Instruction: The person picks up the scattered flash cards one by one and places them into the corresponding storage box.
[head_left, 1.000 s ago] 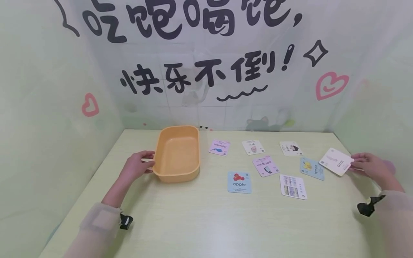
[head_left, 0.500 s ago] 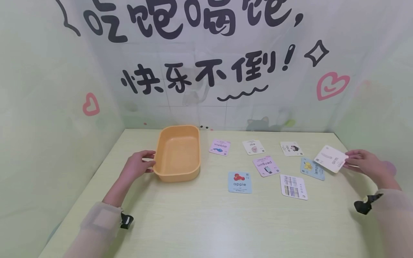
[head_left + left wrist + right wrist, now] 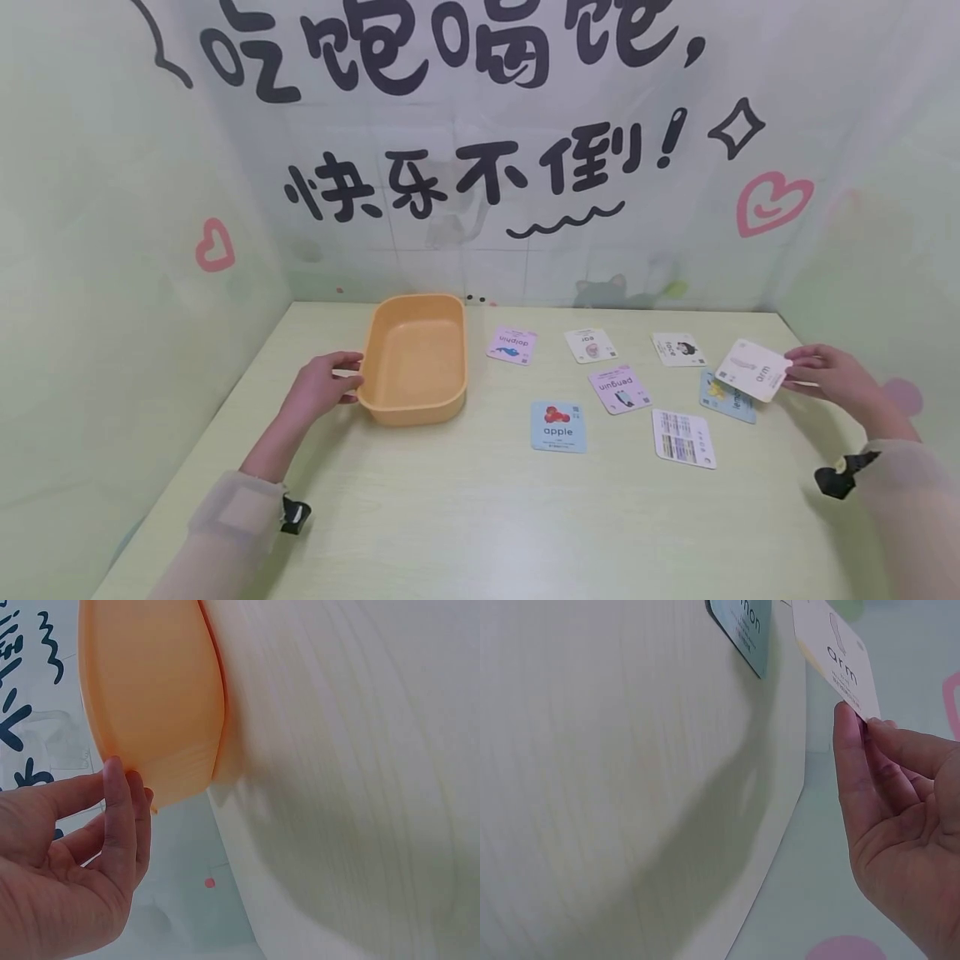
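At the right of the head view my right hand (image 3: 836,379) pinches the edge of a white "arm" flashcard (image 3: 752,369) between thumb and fingertips. The card is tilted above the table and covers part of the blue "lemon" card (image 3: 727,402). In the right wrist view a gap shows between the "arm" card (image 3: 840,656) and the table. My left hand (image 3: 321,387) holds the left rim of an orange plastic basin (image 3: 414,415), thumb and fingertips pinching its edge in the left wrist view. Nothing lies inside the basin.
Several cards lie on the pale table (image 3: 465,517): "dolphin" (image 3: 512,345), "ear" (image 3: 591,345), "face" (image 3: 678,349), "penguin" (image 3: 620,390), "apple" (image 3: 558,427) and one with printed text (image 3: 683,438). Printed cloth walls (image 3: 480,275) enclose the back and sides.
My right hand has carried the "arm" card to the left, and it now overlaps more of the "lemon" card in view. The left hand and basin stay in place.
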### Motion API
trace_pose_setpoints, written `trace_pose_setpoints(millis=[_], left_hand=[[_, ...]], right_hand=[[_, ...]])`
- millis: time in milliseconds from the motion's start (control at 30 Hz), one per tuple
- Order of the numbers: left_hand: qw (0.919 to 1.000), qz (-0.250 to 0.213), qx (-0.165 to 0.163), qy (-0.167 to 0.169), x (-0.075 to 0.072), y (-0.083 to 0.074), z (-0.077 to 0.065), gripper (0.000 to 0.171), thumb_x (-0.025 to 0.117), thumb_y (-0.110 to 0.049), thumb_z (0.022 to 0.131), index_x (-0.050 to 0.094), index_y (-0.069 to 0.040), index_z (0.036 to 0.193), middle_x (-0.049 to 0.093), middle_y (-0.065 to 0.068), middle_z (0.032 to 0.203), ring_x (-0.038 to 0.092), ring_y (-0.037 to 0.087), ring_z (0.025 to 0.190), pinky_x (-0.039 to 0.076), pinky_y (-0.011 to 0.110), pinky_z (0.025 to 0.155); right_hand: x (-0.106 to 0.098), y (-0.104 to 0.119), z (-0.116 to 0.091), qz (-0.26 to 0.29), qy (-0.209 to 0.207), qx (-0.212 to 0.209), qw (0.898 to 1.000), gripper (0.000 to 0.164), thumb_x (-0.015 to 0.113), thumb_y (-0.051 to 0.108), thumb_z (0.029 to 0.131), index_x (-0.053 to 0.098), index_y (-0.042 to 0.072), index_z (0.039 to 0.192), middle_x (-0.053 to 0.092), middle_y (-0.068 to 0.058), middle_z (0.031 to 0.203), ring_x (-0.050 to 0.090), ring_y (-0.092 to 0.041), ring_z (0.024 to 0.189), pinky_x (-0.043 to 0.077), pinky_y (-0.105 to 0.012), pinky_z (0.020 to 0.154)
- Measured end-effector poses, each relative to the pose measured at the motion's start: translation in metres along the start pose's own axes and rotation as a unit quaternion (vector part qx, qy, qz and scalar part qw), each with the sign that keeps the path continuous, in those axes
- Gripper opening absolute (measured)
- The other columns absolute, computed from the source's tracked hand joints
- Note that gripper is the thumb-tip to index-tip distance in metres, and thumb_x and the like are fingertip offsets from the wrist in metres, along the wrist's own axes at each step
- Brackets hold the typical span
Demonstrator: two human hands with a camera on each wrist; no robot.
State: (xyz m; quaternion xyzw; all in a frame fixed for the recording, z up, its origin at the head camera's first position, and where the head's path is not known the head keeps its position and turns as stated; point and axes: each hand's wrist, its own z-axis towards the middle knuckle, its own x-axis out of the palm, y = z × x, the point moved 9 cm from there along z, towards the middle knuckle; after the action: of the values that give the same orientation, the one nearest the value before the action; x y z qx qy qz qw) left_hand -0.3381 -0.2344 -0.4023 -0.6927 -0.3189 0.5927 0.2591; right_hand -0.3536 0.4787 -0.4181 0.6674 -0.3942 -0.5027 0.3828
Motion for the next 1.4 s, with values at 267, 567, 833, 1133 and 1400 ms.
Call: trace_pose_setpoints(millis=[267,567,833,1133,1400], left_hand=[[1.0,0.002,0.0,-0.002,0.001,0.002,0.0,0.051,0.058,-0.004,0.097,0.043,0.007,0.145,0.052,0.029,0.139,0.064,0.039,0.113,0.066,0.028,0.076],[1.0,0.002,0.0,-0.004,0.001,-0.001,-0.002,0.051,0.059,-0.004,0.097,0.043,0.007,0.145,0.052,0.03,0.139,0.064,0.04,0.114,0.065,0.026,0.074],[1.0,0.003,-0.003,-0.003,0.001,-0.003,-0.004,0.051,0.059,-0.003,0.097,0.043,0.007,0.144,0.052,0.03,0.139,0.064,0.04,0.114,0.066,0.028,0.075],[1.0,0.0,-0.006,-0.001,0.001,-0.003,-0.004,0.051,0.058,-0.004,0.098,0.043,0.007,0.145,0.052,0.03,0.139,0.064,0.04,0.113,0.066,0.027,0.076],[1.0,0.001,-0.008,-0.003,0.0,-0.002,-0.003,0.051,0.058,-0.004,0.098,0.043,0.006,0.145,0.052,0.029,0.14,0.064,0.04,0.114,0.066,0.029,0.078]], right_hand=[[0.008,0.003,0.008,-0.057,-0.012,-0.009,0.998,0.033,0.051,-0.001,0.1,0.035,-0.02,0.123,0.06,0.023,0.088,0.066,0.004,0.08,0.064,-0.02,0.077],[0.017,0.007,0.014,-0.059,-0.015,-0.017,0.998,0.036,0.051,-0.001,0.1,0.034,-0.021,0.125,0.06,0.024,0.087,0.067,0.004,0.08,0.064,-0.021,0.077],[0.025,0.014,0.019,-0.062,-0.013,-0.024,0.998,0.041,0.051,0.003,0.102,0.031,-0.019,0.131,0.059,0.026,0.089,0.066,0.005,0.082,0.064,-0.021,0.079],[0.036,0.023,0.024,-0.068,-0.008,-0.028,0.997,0.044,0.05,0.001,0.101,0.03,-0.02,0.134,0.059,0.025,0.089,0.064,0.008,0.083,0.063,-0.02,0.079],[0.042,0.029,0.025,-0.091,-0.012,-0.018,0.996,0.045,0.05,0.005,0.102,0.031,-0.016,0.137,0.058,0.022,0.094,0.062,0.011,0.084,0.064,-0.023,0.082]])
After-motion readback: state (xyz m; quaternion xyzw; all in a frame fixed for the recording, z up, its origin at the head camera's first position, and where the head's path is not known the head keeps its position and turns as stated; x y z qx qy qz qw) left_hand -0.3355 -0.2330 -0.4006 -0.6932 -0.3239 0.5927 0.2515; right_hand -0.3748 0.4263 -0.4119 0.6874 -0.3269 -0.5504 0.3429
